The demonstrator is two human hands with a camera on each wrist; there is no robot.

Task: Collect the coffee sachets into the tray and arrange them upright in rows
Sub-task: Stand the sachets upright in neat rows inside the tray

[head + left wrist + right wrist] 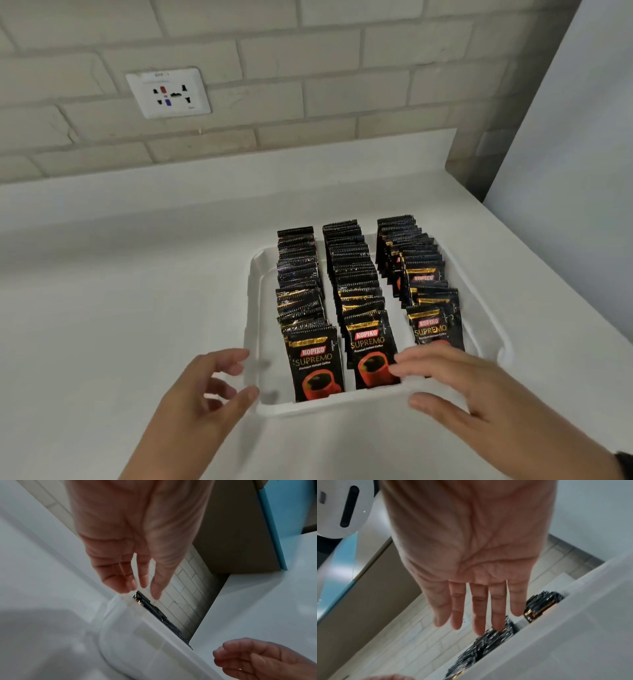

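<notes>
The white tray (pixel 255 308) sat on the white counter (pixel 120 291) near its right edge, holding black Kopiko Supremo coffee sachets (pixel 356 284) upright in three rows. The left hand (pixel 202 394) hovered at the tray's near-left corner, fingers spread and loosely bent, gripping nothing. The right hand (pixel 455 383) reached over the near rim with fingers straight and slightly apart, fingertips (pixel 394 370) at the middle row's front sachet.

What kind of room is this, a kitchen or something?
Probably a kitchen or office pantry counter. A white countertop runs along a pale brick-tiled wall with a wall socket, and a white tray holds rows of instant coffee sachets.
</notes>
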